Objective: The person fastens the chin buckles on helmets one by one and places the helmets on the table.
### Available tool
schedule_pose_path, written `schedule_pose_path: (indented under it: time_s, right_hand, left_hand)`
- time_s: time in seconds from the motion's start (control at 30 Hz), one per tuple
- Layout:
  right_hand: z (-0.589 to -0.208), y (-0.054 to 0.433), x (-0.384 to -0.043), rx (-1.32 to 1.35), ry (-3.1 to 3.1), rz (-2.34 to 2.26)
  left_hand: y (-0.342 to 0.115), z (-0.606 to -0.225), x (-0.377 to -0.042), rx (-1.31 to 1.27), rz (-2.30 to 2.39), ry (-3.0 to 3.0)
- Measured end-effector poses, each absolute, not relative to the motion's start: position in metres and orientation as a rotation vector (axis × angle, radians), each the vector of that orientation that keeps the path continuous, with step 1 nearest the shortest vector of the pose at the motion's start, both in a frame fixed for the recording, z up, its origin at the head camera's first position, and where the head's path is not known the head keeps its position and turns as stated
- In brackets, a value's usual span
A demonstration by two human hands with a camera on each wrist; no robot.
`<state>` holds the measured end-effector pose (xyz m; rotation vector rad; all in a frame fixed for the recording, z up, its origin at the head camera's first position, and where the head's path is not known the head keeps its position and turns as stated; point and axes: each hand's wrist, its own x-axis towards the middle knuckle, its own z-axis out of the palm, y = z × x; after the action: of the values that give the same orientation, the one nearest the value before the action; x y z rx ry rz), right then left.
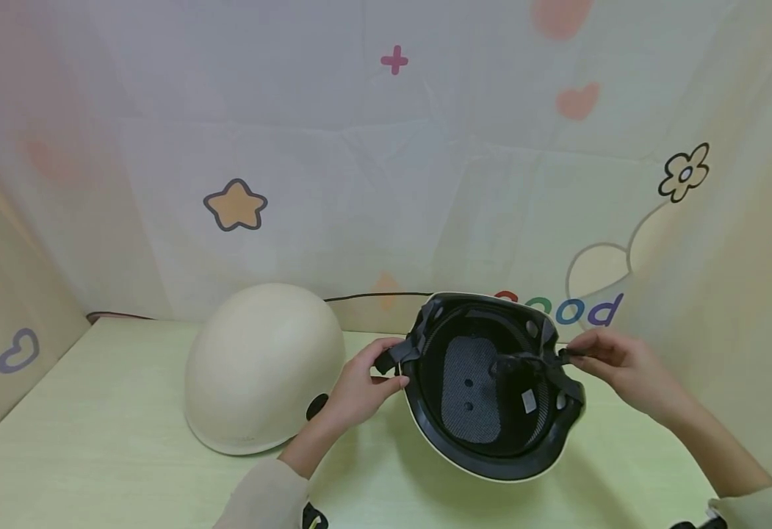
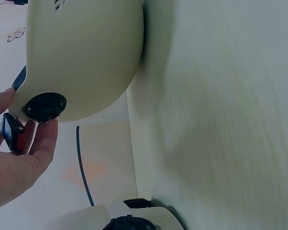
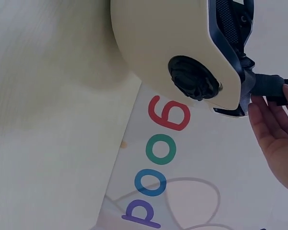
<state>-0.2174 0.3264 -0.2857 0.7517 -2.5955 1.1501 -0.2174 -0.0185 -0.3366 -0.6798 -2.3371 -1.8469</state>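
Observation:
A cream helmet [image 1: 471, 389] is held up with its black padded inside facing the head camera. At its left edge my left hand [image 1: 362, 386] grips the helmet's side; a black buckle [image 2: 12, 132] with a red part sits among those fingers, close under the round black side piece [image 2: 45, 106]. On the other side, my right hand [image 1: 630, 371] pinches the end of a black chin strap [image 3: 269, 85] between thumb and fingers. The right wrist view shows this strap stretched out from the helmet's edge. Other straps cross the helmet's opening.
A second cream helmet [image 1: 263, 367] lies dome up on the pale green table [image 1: 95, 397], left of the held one. Behind hangs a printed cloth [image 1: 333, 184], with a dark cable [image 1: 379, 294] along its foot.

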Motion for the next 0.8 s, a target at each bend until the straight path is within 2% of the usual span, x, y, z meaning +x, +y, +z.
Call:
schedule_pose_path:
  time_s: [0.23, 0.8]
  right_hand:
    - [-0.274, 0.324, -0.210, 0.762, -2.521, 1.150]
    - [-0.244, 0.320, -0.191, 0.605, -2.487, 1.038]
  left_hand:
    - [-0.017, -0.360, -0.236, -0.666, -1.824, -2.338]
    - [-0.016, -0.363, -0.240, -0.653, -1.815, -2.323]
